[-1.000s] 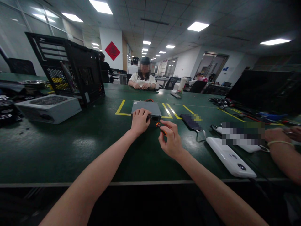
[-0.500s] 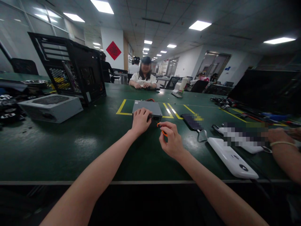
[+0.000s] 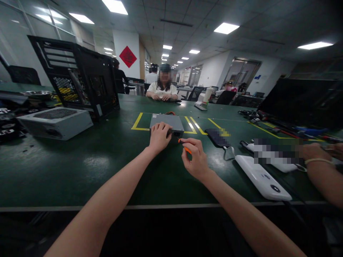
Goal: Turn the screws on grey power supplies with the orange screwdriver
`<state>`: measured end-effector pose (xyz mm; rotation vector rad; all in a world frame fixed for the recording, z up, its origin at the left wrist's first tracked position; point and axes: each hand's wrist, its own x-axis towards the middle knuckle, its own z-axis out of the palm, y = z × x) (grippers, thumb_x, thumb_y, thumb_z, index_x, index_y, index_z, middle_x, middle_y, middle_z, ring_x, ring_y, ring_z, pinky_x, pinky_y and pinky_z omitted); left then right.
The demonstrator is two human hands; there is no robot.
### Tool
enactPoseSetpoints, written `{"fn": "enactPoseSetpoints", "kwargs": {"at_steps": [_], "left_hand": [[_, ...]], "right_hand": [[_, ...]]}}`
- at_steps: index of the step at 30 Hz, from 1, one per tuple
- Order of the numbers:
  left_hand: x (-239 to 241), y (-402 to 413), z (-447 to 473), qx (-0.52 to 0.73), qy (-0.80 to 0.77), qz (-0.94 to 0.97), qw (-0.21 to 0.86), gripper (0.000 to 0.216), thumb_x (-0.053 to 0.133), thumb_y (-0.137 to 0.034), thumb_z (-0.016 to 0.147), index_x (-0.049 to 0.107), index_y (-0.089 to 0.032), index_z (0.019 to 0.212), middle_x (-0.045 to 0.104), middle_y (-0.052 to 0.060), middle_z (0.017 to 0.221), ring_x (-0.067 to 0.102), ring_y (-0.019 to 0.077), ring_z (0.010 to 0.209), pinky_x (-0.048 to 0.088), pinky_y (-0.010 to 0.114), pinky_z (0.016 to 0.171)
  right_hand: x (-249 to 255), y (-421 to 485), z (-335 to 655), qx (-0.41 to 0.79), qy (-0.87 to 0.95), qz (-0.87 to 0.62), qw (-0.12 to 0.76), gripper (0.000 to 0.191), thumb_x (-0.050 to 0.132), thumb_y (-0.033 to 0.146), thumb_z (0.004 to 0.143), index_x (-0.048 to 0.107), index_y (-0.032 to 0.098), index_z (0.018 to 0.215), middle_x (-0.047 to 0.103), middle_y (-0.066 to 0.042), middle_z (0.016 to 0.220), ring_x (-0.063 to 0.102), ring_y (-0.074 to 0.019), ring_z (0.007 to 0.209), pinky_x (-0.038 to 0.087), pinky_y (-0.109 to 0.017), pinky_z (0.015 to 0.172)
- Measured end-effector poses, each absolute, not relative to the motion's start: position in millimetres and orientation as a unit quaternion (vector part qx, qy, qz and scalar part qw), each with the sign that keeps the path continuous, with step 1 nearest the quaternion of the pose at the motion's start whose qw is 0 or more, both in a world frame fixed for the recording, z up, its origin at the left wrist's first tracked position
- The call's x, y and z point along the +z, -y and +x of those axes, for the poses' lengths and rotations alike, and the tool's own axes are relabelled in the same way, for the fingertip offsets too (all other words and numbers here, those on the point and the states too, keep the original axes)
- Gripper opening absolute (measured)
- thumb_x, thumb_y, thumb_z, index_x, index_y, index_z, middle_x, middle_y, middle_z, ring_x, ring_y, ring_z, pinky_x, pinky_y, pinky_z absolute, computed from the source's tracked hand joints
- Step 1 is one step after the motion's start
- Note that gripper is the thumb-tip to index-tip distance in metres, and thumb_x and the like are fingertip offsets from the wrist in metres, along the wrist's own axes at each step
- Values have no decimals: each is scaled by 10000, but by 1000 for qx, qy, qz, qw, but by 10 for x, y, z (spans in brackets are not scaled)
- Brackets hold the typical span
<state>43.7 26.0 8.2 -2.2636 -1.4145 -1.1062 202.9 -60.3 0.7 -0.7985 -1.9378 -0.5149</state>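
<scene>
A small grey power supply (image 3: 171, 120) lies flat on the green table in front of me, cables showing at its far side. My left hand (image 3: 160, 138) grips its near left part, fingers over the top and the thumb side at the front face. Between the fingertips of my right hand (image 3: 196, 159) is an orange and black screwdriver (image 3: 188, 150). Its thin shaft points at the power supply's front, near the socket; whether the tip touches a screw I cannot make out.
To the left stand a larger grey power supply (image 3: 57, 123) and a black computer case (image 3: 80, 75). A dark phone (image 3: 217, 137) and a white device (image 3: 262, 176) lie to the right, beside another person's hand (image 3: 316, 152). Someone sits across the table (image 3: 112, 178).
The screwdriver has turned slightly in my right fingers, and its shaft now shows towards the power supply. My left hand has stayed on the power supply. The view has shifted a little.
</scene>
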Motion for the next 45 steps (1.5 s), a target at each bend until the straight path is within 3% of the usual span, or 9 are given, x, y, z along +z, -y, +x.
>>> {"fn": "enactPoseSetpoints", "kwargs": {"at_steps": [9, 14, 20, 30, 33, 37, 41, 45], "left_hand": [[82, -267, 435, -382, 483, -778, 119, 228, 538, -240, 814, 569, -230, 1040, 554, 53, 1062, 451, 248, 1039, 342, 376, 892], [96, -257, 435, -381, 486, -778, 116, 231, 549, -241, 808, 570, -235, 1038, 553, 50, 1064, 452, 249, 1043, 344, 378, 895], [94, -243, 449, -381, 495, -773, 114, 243, 555, -242, 806, 569, -244, 1049, 552, 51, 1070, 450, 251, 1047, 348, 388, 900], [273, -217, 171, -414, 422, -805, 53, 307, 466, -163, 848, 560, -213, 1135, 563, 53, 1132, 499, 184, 1080, 396, 334, 930], [326, -69, -35, -302, 419, -856, 2, 226, 472, -226, 855, 629, -219, 1016, 601, 37, 997, 584, 166, 892, 464, 293, 790], [212, 143, -214, -141, 411, -901, 7, 229, 464, -221, 863, 665, -236, 974, 619, 38, 987, 599, 180, 904, 468, 278, 750], [134, 242, -245, -90, 405, -908, 47, 339, 452, -97, 837, 638, -262, 1067, 613, 47, 1007, 599, 184, 906, 459, 263, 683], [188, 284, -212, -50, 396, -913, 84, 354, 432, -43, 824, 653, -232, 1025, 613, 61, 975, 602, 190, 865, 446, 269, 650]], "right_hand": [[9, 609, 2025, -221, 797, -316, 464, 402, 494, 72, 799, 405, 239, 1154, 505, -92, 1062, 539, -200, 986, 535, -355, 772], [23, 618, 2029, -241, 783, -338, 464, 303, 526, 119, 802, 463, 225, 1079, 537, -80, 971, 551, -202, 898, 527, -366, 746], [13, 621, 2040, -228, 835, -266, 424, 369, 473, 51, 781, 450, 224, 1106, 570, -74, 1005, 565, -189, 976, 531, -343, 797], [97, 707, 2199, -252, 756, -262, 544, 381, 582, 72, 742, 438, 234, 1055, 615, -50, 949, 626, -167, 886, 551, -330, 740], [102, 709, 2200, -245, 745, -280, 553, 341, 582, 105, 760, 437, 246, 1034, 627, -35, 935, 636, -164, 864, 550, -330, 728], [106, 742, 2196, -247, 760, -274, 535, 309, 587, 113, 761, 453, 245, 1006, 638, -31, 925, 645, -162, 864, 551, -312, 726], [116, 787, 2219, -255, 748, -290, 540, 302, 596, 117, 757, 463, 248, 994, 644, -29, 914, 647, -165, 841, 547, -314, 711], [132, 792, 2246, -253, 736, -295, 554, 330, 603, 99, 745, 461, 238, 1009, 635, -32, 905, 641, -161, 824, 548, -313, 696]]}}
